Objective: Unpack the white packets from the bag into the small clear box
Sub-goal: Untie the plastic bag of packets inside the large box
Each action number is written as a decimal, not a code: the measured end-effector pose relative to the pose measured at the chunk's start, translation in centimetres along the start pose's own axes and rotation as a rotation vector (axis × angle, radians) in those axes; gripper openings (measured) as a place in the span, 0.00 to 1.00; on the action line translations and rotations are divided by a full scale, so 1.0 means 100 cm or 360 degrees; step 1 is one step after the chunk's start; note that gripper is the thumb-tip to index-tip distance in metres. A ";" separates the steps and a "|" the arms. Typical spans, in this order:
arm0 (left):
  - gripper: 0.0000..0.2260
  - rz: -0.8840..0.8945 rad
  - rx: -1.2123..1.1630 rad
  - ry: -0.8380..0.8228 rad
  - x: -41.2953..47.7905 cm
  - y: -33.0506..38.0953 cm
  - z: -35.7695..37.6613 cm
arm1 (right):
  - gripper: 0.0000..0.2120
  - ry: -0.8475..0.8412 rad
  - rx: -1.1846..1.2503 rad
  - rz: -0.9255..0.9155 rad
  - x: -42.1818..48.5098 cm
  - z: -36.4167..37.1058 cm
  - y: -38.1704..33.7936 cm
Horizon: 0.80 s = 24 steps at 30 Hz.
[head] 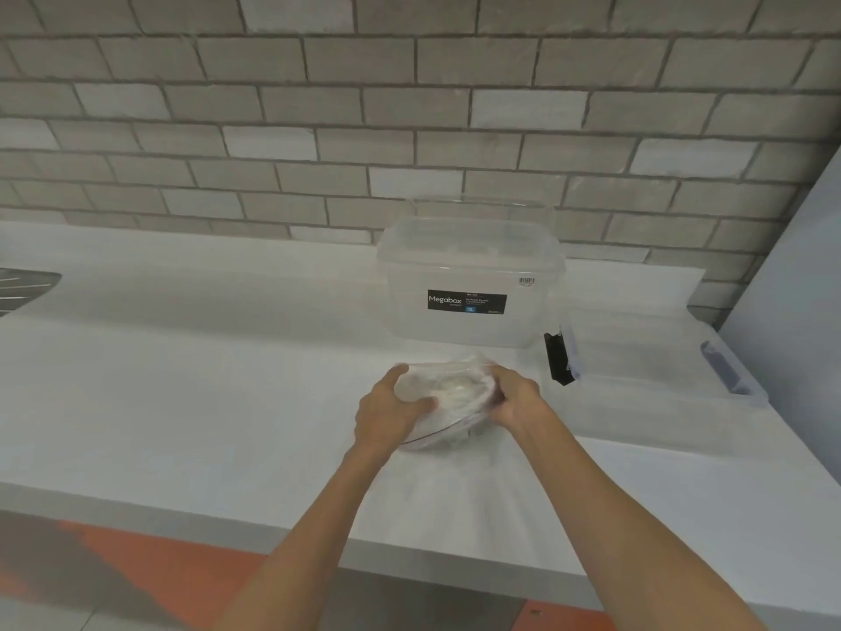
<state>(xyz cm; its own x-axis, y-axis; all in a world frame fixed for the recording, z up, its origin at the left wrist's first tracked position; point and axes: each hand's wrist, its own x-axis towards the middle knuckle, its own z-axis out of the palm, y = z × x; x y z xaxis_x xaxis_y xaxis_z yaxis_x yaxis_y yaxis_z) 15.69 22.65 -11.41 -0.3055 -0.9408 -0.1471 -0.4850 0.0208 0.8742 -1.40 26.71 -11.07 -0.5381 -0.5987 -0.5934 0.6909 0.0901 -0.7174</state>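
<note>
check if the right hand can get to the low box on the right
Probably yes. The low box sits just right of the right hand, bare counter between them; a black piece at its left edge stands further back. The hand grips the bag now, though.

place: kitchen — white counter (182, 380) | sink drainer (25, 289) | grey tile wall (318, 107)

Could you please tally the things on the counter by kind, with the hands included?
Clear boxes: 2 (Megabox, low box)
Bags: 1 (bag)
Hands: 2 (left hand, right hand), both gripping the bag
Total: 5
The packets in the bag are too blurred to count.
</note>
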 end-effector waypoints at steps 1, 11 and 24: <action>0.32 -0.0035 -0.0038 -0.0024 0.002 0.000 -0.001 | 0.26 -0.0052 -0.0024 0.0060 -0.002 -0.001 0.002; 0.35 0.0031 0.0172 0.0107 0.027 0.000 -0.002 | 0.05 -0.0603 -0.0356 0.0217 -0.027 -0.016 -0.006; 0.11 -0.0830 -0.1360 -0.0613 0.027 0.015 -0.034 | 0.18 -0.0781 -0.0146 0.0071 -0.021 -0.057 -0.011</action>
<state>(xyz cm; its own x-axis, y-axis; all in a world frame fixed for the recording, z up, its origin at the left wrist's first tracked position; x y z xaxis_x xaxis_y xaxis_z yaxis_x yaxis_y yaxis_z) 16.88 19.03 -8.89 -0.5368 -0.5918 -0.6014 0.0584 -0.7371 0.6732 -3.78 32.39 -11.13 -0.2030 -0.8946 -0.3982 0.6509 0.1805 -0.7374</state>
